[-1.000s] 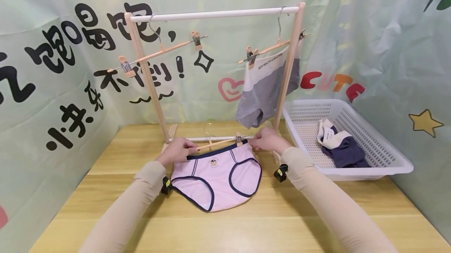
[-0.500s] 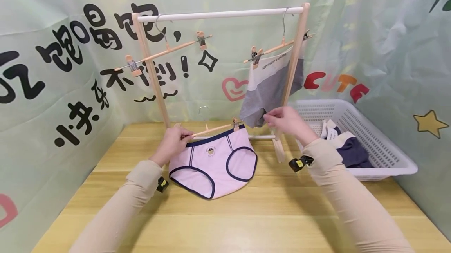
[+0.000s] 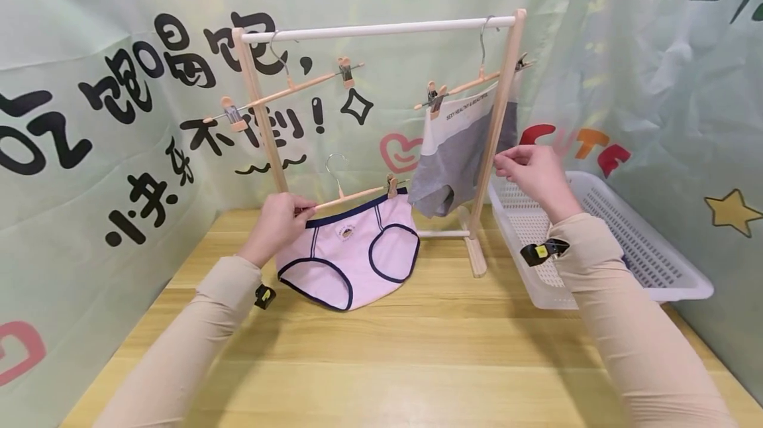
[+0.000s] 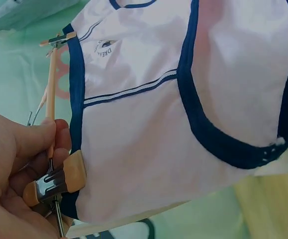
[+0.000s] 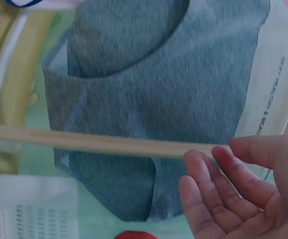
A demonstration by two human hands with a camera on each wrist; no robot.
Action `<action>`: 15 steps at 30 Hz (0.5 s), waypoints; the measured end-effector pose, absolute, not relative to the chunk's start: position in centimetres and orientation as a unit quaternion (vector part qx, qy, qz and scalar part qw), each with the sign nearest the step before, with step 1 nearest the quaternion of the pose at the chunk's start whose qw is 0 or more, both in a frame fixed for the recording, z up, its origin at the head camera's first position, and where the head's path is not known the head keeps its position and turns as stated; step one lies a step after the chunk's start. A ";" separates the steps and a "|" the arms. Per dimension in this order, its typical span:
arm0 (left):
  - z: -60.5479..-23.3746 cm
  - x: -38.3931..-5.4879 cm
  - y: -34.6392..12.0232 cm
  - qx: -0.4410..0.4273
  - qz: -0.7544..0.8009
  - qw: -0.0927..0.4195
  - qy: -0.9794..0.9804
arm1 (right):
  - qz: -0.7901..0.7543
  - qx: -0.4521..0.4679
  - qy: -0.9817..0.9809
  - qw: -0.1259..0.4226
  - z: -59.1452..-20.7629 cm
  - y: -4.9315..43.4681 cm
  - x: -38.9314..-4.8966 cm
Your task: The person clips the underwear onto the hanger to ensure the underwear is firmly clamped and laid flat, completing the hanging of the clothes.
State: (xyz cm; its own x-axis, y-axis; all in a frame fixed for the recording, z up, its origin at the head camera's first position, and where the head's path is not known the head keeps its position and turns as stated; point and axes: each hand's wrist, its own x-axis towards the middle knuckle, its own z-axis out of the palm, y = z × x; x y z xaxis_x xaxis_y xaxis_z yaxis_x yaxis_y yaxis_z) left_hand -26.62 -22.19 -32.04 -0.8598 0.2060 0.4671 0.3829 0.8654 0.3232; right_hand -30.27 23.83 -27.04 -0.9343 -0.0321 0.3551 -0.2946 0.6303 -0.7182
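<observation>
My left hand point(image 3: 277, 226) pinches the left part of a wooden clip hanger point(image 3: 357, 198), just beside one clip point(image 4: 54, 183). Pink underpants point(image 3: 352, 252) with navy trim hang from its two clips by the waistband, tilted up off the table. The hanger's metal hook point(image 3: 336, 166) points upward, free of any bar. My right hand point(image 3: 533, 176) is beside the rack's right post point(image 3: 497, 123), thumb and fingers loosely bent, holding nothing. In the right wrist view its fingertips overlap the wooden post point(image 5: 109, 143), with grey underpants point(image 5: 119, 104) behind it.
The rack's white top bar point(image 3: 375, 29) carries a bare clip hanger point(image 3: 286, 93) on the left and the hanger with grey underpants point(image 3: 459, 150) on the right. A white plastic basket point(image 3: 650, 229) stands at right on the wooden table point(image 3: 381, 362), partly behind my right arm.
My left hand has lifted the hanger and pink underpants up off the table and slightly left. My right hand has let go of the waistband's right end and moved up and right.
</observation>
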 end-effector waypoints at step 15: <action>-26.6 -26.5 -21.6 -0.145 -0.199 0.261 -0.933 | 0.393 0.097 -0.894 0.193 -26.5 24.2 -32.4</action>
